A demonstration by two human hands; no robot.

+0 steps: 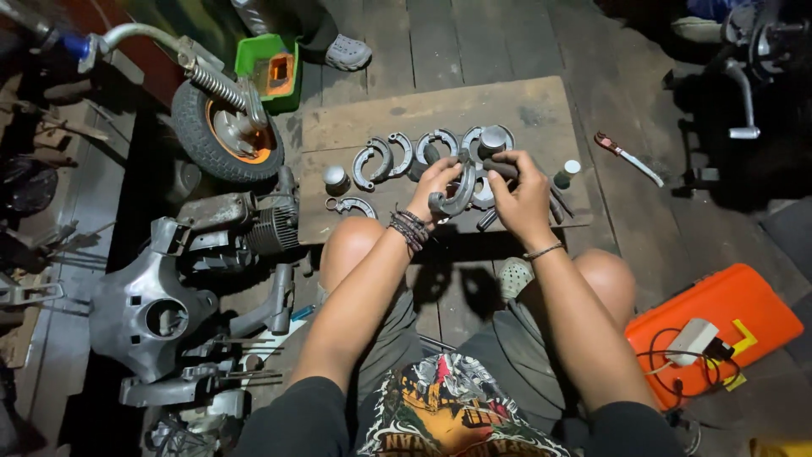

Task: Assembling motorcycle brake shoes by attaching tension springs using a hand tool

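Note:
My left hand (433, 182) grips a curved grey brake shoe (457, 200) held above a wooden board (524, 106). Opposite it, my right hand (520, 196) closes on a dark-handled tool (501, 168) pressed against the same shoe. Beaded bracelets circle my left wrist and a thin band my right. Several more brake shoes (378, 159) lie in a row on the board beyond my fingers, with another (353, 205) near the board's front left. Small grey caps (336, 176) and a round metal part (491, 137) sit among them.
A small scooter wheel with fork and spring (222, 127) lies at left beside a green box (269, 69). An engine (245, 224) and grey body panels (148, 309) lie lower left. An orange case with charger and cable (715, 330) is right. A red-handled tool (624, 155) rests on the floorboards. Another person's shoe (347, 52) is at top.

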